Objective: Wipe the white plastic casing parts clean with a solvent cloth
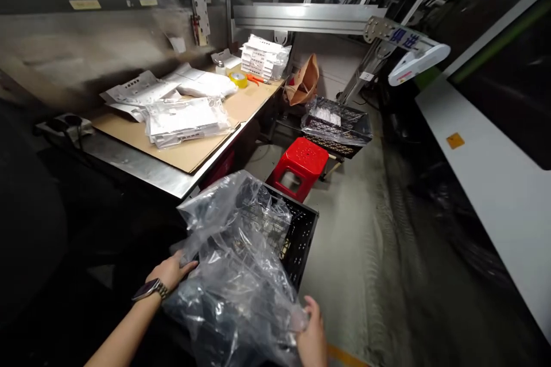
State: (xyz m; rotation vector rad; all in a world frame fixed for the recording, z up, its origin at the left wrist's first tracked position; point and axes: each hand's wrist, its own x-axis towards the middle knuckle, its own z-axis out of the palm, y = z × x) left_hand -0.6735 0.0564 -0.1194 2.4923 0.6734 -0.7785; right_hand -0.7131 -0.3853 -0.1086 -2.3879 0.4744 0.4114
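Observation:
A large clear plastic bag (241,275) is spread between my two hands, over the near part of a black plastic crate (303,241). On the bag's left edge, my left hand (170,270), with a watch at the wrist, has its fingers closed on the plastic. My right hand (312,330) pinches the bag's right edge, low in the picture. Through the thin film the crate's lattice floor shows faintly. The crate's near side is hidden under the bag.
A red stool (303,163) stands just beyond the crate. Behind it sits another black crate (357,126) with a plastic liner and white parts. The workbench (172,175) at left carries cardboard, bagged white parts (187,120) and yellow tape (238,79). A robot arm (413,49) reaches in at upper right.

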